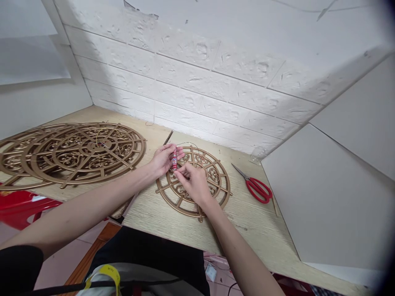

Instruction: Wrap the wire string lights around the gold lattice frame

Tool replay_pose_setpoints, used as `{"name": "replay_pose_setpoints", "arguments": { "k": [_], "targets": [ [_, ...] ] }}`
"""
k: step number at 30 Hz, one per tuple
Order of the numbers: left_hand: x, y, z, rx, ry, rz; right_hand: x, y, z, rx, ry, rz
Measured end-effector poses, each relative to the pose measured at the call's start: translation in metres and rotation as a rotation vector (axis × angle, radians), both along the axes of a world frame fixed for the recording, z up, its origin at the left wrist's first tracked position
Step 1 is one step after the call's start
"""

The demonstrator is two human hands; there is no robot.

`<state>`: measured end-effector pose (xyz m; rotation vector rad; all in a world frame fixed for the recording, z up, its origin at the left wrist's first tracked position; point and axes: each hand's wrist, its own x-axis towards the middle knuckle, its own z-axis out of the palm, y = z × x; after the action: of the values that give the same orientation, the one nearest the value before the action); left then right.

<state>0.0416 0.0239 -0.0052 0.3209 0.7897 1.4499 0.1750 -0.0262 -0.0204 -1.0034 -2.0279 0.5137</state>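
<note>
My left hand (163, 159) is closed around a small red tube (174, 159) with white and blue markings, held upright. At the tube's lower end, my right hand (195, 181) has its thumb and fingers pinched together; whatever is between the tips is too small to make out. A thin dark wire (188, 143) arcs from near my left fingers over to the right. Both hands are above a round gold openwork panel (226, 181) with scroll patterns, lying flat on the wooden tabletop (148, 213) and partly hidden by my hands.
Several larger gold openwork panels (77, 176) lie stacked on the left, with thin wires on top. Red-handled scissors (257, 190) rest to the right, beside a thin stick (274, 206). A clear plastic piece (258, 154) is near the corner. White walls (216, 70) enclose the table.
</note>
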Motion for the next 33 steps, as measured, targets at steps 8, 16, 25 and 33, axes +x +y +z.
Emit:
{"name": "replay_pose_setpoints", "arguments": {
  "k": [8,16,25,33],
  "targets": [
    [0.004,-0.001,-0.002,0.006,0.012,0.009,-0.001,0.002,-0.003,-0.021,-0.010,-0.083],
    [0.004,-0.002,-0.002,-0.007,0.023,-0.006,0.000,0.003,-0.006,0.061,-0.077,0.012],
    [0.005,-0.003,-0.005,0.016,0.110,-0.041,0.004,0.003,-0.006,0.142,-0.196,0.086],
    [0.008,-0.006,0.000,0.006,0.162,-0.061,0.002,0.006,-0.012,0.277,-0.161,0.113]
  ]
}}
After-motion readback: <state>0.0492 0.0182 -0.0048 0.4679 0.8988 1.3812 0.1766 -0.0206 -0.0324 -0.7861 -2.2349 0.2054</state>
